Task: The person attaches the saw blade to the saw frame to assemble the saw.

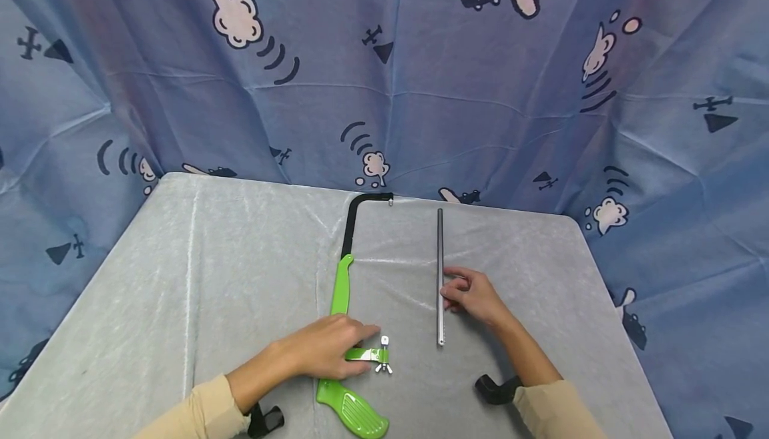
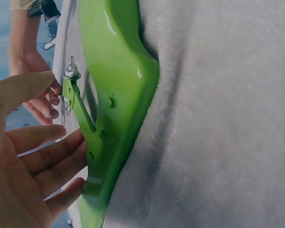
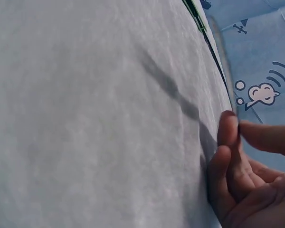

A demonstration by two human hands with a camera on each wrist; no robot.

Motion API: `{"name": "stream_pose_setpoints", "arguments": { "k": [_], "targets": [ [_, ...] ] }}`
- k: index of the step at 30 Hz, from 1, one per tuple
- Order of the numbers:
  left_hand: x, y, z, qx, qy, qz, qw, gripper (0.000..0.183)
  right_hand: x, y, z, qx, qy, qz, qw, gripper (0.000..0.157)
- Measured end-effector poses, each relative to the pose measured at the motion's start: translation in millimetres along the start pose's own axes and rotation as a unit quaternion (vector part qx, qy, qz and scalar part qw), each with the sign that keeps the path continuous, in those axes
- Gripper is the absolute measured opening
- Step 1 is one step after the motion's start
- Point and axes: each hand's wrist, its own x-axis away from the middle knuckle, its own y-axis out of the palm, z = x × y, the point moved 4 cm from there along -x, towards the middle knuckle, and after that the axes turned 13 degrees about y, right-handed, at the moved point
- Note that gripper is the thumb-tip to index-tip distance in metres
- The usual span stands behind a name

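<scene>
A hacksaw frame (image 1: 340,285), green with a black bent bow, lies lengthwise on the table. My left hand (image 1: 327,345) reaches over its middle, fingers spread. In the left wrist view, its fingertips (image 2: 78,142) touch the green side below a short green arm bearing a bolt and wing nut (image 2: 71,71). To the right, a thin grey metal strip (image 1: 440,245) with a hole at its near end runs roughly parallel to the saw. My right hand (image 1: 477,295) has its fingertips right at the strip's edge; whether they pinch it I cannot tell. The right wrist view shows that hand (image 3: 251,166) with thumb and index close together.
A grey-white plush cloth covers the table (image 1: 252,279). Behind it hangs a blue curtain (image 1: 420,92) printed with planes and clouds. Black devices sit at the left wrist (image 1: 266,420) and right wrist (image 1: 497,389).
</scene>
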Motion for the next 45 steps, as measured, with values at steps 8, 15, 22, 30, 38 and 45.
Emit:
{"name": "stream_pose_setpoints", "arguments": {
  "k": [8, 15, 22, 30, 38, 45],
  "targets": [
    [-1.8, -0.1, -0.8, 0.013, -0.01, -0.005, 0.9999, 0.053, -1, 7.8, 2, -0.064, 0.014, -0.046, 0.997, 0.058],
    [-2.9, -0.7, -1.7, 0.03, -0.018, -0.008, 0.9994, 0.05, -3, 15.4, 0, -0.077, 0.006, -0.052, 0.996, 0.058],
    [-5.1, -2.9, -1.7, 0.053, -0.028, -0.018, 0.998, 0.029, -5, 23.8, -4, -0.074, 0.002, -0.057, 0.996, 0.056],
    [-6.8, -1.8, -4.8, 0.067, -0.03, -0.037, 0.9966, 0.016, -4, 32.3, -10, -0.069, 0.002, -0.068, 0.995, 0.056],
    [-6.3, -3.1, -6.3, 0.092, -0.033, -0.044, 0.9942, 0.024, -4, 39.9, -14, -0.064, 0.004, -0.072, 0.995, 0.056],
    [-6.8, -3.0, -6.0, 0.092, -0.034, -0.048, 0.994, 0.035, -5, 44.9, -18, -0.063, -0.004, -0.08, 0.995, 0.055]
  ]
}}
